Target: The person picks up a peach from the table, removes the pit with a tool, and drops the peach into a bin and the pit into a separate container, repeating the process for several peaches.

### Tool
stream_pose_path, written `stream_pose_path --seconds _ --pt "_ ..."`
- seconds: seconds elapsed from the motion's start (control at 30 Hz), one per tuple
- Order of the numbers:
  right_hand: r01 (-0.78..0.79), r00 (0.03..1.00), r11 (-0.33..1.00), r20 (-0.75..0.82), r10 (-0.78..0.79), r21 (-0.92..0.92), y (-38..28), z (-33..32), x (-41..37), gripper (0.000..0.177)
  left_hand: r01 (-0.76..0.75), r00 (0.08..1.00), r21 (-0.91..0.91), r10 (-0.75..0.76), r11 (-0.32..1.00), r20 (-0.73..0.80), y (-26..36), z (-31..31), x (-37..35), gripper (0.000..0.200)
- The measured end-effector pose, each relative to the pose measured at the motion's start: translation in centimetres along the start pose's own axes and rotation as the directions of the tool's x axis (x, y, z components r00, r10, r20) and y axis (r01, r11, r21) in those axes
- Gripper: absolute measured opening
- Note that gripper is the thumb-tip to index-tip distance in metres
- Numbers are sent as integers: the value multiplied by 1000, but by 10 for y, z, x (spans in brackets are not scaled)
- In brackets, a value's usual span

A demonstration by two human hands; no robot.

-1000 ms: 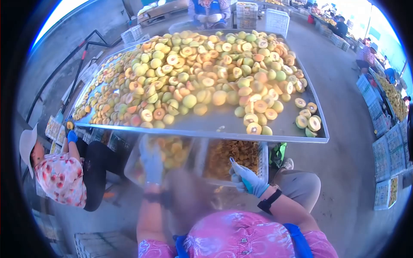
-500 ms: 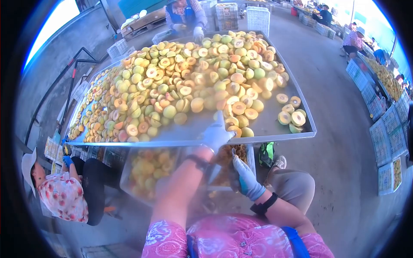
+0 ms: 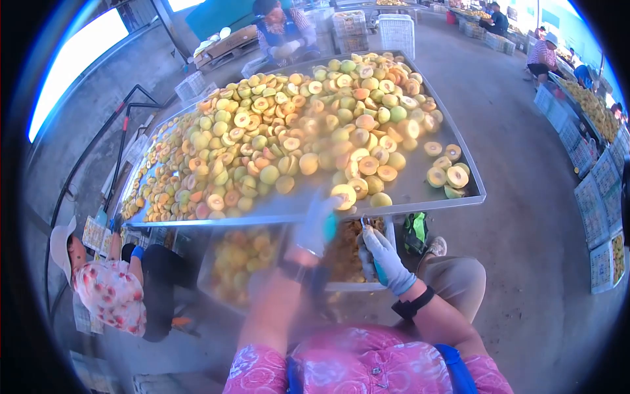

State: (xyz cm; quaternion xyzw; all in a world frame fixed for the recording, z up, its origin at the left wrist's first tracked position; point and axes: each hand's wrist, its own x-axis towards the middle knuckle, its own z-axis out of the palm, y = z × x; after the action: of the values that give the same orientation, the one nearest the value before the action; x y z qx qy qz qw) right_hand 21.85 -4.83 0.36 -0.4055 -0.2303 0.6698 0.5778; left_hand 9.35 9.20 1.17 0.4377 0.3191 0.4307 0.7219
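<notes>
My left hand (image 3: 316,226), gloved and smeared by motion, is at the near edge of the metal tray-table (image 3: 289,203). Its fingertips close on a yellow peach half (image 3: 343,196), cut face up. Lower right, my right hand (image 3: 388,257), also gloved, is closed around a small hand tool (image 3: 365,223) whose metal tip points up; its handle is mostly hidden. Halved peaches (image 3: 262,138), yellow to green, some with brown pits showing, are heaped across the tray. A few halves (image 3: 447,169) lie apart at the right.
Below the tray stand a crate of peach pieces (image 3: 239,262) and a crate with brown bits (image 3: 344,253). A co-worker (image 3: 108,282) sits at the left, another person (image 3: 283,33) across the tray. White crates (image 3: 594,203) line the right side.
My left hand has drawn back from the heap toward me, now with a peach half at its fingertips. The tool tip in my right hand shows higher. The view has shifted slightly.
</notes>
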Motion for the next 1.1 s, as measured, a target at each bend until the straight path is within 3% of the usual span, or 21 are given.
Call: stream_pose_path --seconds 0.07,0.1,0.17,0.2,0.27,0.3,0.37,0.5,0.57,0.6,0.67,0.8,0.87,1.0,1.07,1.1 --pt "41 999 985 -15 -44 -170 4 4 0 27 1 1000 -194 -2 981 -2 -9 -7 -12 30" --pt "38 999 984 -11 -40 -172 4 6 0 27 -2 1000 -196 0 981 -7 -13 -10 -16 30" --pt "96 994 974 70 -84 -206 6 9 -1 26 19 995 -429 -61 903 -84 -23 -15 -21 33" --pt "95 994 974 72 -82 -207 10 8 0 26 17 994 -430 -60 903 -86 -34 -24 -21 33" --pt "132 989 956 96 -110 -262 20 4 7 26 -63 996 -70 58 996 -68 -51 -37 -20 38" --pt "132 989 956 97 -110 -262 21 4 8 26 -63 996 -70 58 996 -68 -40 -26 -28 38" --pt "131 989 926 117 -95 -354 23 5 9 27 93 993 -300 -109 949 -35 -15 -3 -50 35" --pt "61 998 870 51 -41 -489 22 7 9 23 105 979 -356 -159 929 -126 -12 13 -67 36" --pt "127 991 747 115 -68 -653 22 10 7 26 55 995 -286 -76 957 -63 -18 8 -65 35" --pt "125 991 747 116 -64 -653 25 9 8 26 55 995 -287 -77 956 -66 -16 10 -68 35" --pt "193 979 663 187 -80 -724 33 3 12 32 124 978 -363 -176 923 -113 -11 19 -76 34" --pt "292 952 803 242 -190 -520 45 -2 15 36 44 988 -379 -97 924 -122 -18 21 -78 35" --pt "169 980 892 166 -108 -419 41 4 12 36 -103 990 -321 67 941 -121 -23 19 -75 34" --pt "87 981 926 192 -16 -367 21 15 -1 37 -112 993 -157 102 981 -66 -16 17 -77 34" --pt "-2 969 921 228 98 -390 10 18 -8 37 -8 996 -374 -27 928 -88 -14 17 -78 35" --pt "-4 968 920 229 101 -392 15 16 -6 37 -10 996 -376 -26 927 -91 -14 18 -80 35"
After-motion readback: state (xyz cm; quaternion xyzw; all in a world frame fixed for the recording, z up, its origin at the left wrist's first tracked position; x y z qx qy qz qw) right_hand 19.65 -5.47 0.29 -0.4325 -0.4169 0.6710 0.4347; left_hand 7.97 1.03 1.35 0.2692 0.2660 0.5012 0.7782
